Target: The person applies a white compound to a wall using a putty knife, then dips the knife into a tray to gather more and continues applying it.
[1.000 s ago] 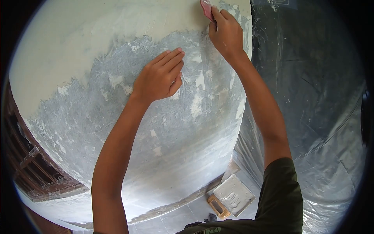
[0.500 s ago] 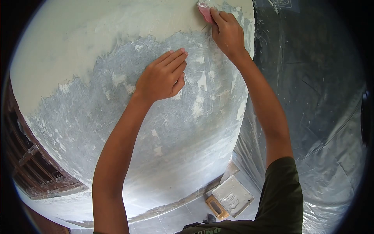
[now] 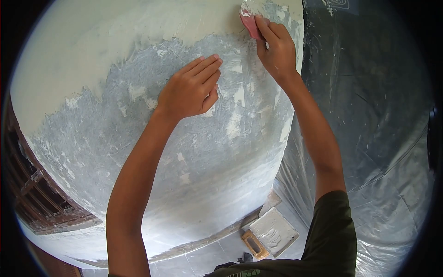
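My right hand (image 3: 278, 48) is closed on a pink putty knife (image 3: 249, 24) near the top of the wall, and white filler coats its far end. The wall (image 3: 152, 194) is bare, mottled grey through the middle, with a smooth cream coat (image 3: 106, 41) along the top and upper left. My left hand (image 3: 190, 87) holds nothing; its fingers are stretched out close together over the grey part. Whether its palm touches the wall is hidden.
On the tiled floor below, a tray of white filler (image 3: 275, 232) with a wooden handle (image 3: 255, 244) lies by the wall's foot. Plastic sheeting (image 3: 369, 138) hangs along the right. A brown slatted wooden frame (image 3: 44, 194) is set in the wall at lower left.
My right hand and the putty knife have shifted slightly down and to the right. The left hand stays nearly in place.
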A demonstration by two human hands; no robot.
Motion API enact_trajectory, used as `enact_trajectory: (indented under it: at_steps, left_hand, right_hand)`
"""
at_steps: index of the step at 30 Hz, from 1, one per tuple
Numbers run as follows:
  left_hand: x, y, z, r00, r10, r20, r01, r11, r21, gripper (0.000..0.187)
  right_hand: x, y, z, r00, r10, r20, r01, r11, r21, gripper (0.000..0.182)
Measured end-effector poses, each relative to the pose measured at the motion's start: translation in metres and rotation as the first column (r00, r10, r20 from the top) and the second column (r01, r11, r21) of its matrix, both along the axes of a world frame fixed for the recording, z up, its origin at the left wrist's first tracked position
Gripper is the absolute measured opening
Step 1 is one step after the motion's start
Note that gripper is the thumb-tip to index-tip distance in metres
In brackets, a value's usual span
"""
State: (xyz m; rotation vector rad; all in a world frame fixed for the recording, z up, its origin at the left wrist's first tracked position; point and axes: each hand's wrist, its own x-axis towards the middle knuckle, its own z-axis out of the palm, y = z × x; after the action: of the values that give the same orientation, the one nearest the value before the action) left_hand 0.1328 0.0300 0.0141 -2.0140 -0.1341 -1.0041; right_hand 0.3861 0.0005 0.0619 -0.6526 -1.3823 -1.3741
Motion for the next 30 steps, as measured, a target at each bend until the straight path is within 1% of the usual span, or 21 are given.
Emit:
enact_trajectory:
  at_steps: [1, 3, 4, 6, 7, 9, 10, 12, 14, 16, 17, 18, 21, 24, 25, 28, 29, 30]
  left_hand:
    - [0.0, 0.0, 0.0, 1.0, 0.001, 0.0, -0.001, 1.0, 0.001, 0.028]
    - [-0.001, -0.001, 0.0, 1.0, -0.002, 0.004, 0.002, 1.0, 0.0, 0.027]
    - [-0.001, -0.001, 0.0, 1.0, -0.009, 0.007, 0.009, 1.0, -0.005, 0.027]
    - [0.0, -0.001, 0.001, 1.0, -0.01, 0.005, 0.01, 1.0, -0.003, 0.027]
    - [-0.001, -0.001, 0.0, 1.0, -0.009, 0.004, 0.009, 1.0, -0.006, 0.027]
    - [-0.001, -0.001, -0.001, 1.0, -0.003, 0.006, 0.003, 1.0, -0.009, 0.027]
    - [0.0, -0.001, 0.0, 1.0, 0.002, 0.01, -0.002, 1.0, -0.009, 0.027]
    - [0.0, 0.0, 0.001, 1.0, -0.002, 0.008, 0.002, 1.0, -0.008, 0.027]
    - [0.0, 0.0, 0.0, 1.0, -0.009, 0.002, 0.009, 1.0, -0.006, 0.028]
    - [-0.001, -0.001, 0.001, 1.0, -0.003, -0.001, 0.003, 1.0, -0.004, 0.028]
    - [0.0, -0.001, 0.001, 1.0, -0.003, 0.0, 0.003, 1.0, -0.001, 0.028]
    - [0.0, -0.001, 0.001, 1.0, -0.002, 0.001, 0.002, 1.0, 0.001, 0.028]
    - [0.0, -0.001, 0.0, 1.0, -0.005, 0.001, 0.005, 1.0, 0.0, 0.028]
    - [-0.002, -0.001, 0.001, 1.0, -0.001, 0.011, 0.001, 1.0, -0.006, 0.029]
    - [0.0, -0.001, 0.0, 1.0, -0.002, 0.01, 0.002, 1.0, -0.013, 0.029]
    - [0.0, -0.001, 0.0, 1.0, 0.0, 0.004, 0.0, 1.0, 0.0, 0.028]
    - [0.0, -0.001, 0.0, 1.0, 0.001, 0.005, -0.001, 1.0, 0.002, 0.028]
    - [0.0, -0.001, 0.0, 1.0, 0.001, 0.01, -0.001, 1.0, 0.0, 0.028]
  right_hand:
    - [0.001, 0.005, 0.004, 1.0, 0.002, 0.0, -0.002, 1.0, 0.001, 0.056]
    - [0.0, 0.015, 0.003, 0.995, -0.052, 0.08, 0.057, 0.997, -0.06, 0.056]
    - [-0.002, 0.018, -0.009, 0.996, -0.052, 0.078, 0.057, 0.997, -0.058, 0.056]
    - [-0.008, 0.015, -0.048, 0.999, -0.001, 0.041, 0.006, 0.992, -0.127, 0.057]
    - [-0.009, 0.009, -0.064, 0.999, -0.002, 0.042, 0.007, 0.992, -0.127, 0.057]
    - [-0.008, -0.001, -0.086, 0.998, 0.031, 0.056, -0.015, 0.966, -0.256, 0.058]
    - [-0.007, -0.002, -0.079, 0.998, 0.03, 0.06, -0.014, 0.967, -0.256, 0.058]
    - [-0.003, -0.009, -0.052, 0.999, 0.018, -0.028, -0.023, 0.987, -0.157, 0.058]
    - [0.007, 0.002, -0.024, 1.0, 0.009, -0.03, -0.013, 0.991, -0.136, 0.059]
    - [0.008, 0.012, -0.007, 1.0, -0.018, -0.005, 0.018, 0.998, -0.059, 0.061]
    - [0.009, 0.012, -0.011, 0.999, -0.044, 0.02, 0.046, 0.991, -0.124, 0.062]
    - [0.009, 0.013, -0.022, 0.999, -0.044, 0.019, 0.046, 0.991, -0.122, 0.062]
    - [0.005, 0.01, -0.072, 0.999, 0.012, 0.044, -0.002, 0.979, -0.204, 0.062]
    - [0.008, -0.007, -0.073, 0.999, 0.042, 0.02, -0.037, 0.974, -0.225, 0.061]
    - [0.011, -0.005, -0.057, 0.999, 0.049, -0.008, -0.049, 0.984, -0.169, 0.059]
    - [0.022, 0.009, 0.0, 1.0, -0.008, -0.019, 0.007, 1.0, -0.031, 0.054]
    - [0.025, 0.014, 0.004, 1.0, -0.007, -0.018, 0.006, 1.0, -0.029, 0.054]
    - [0.026, 0.017, 0.007, 1.0, -0.024, 0.018, 0.025, 0.998, -0.052, 0.054]
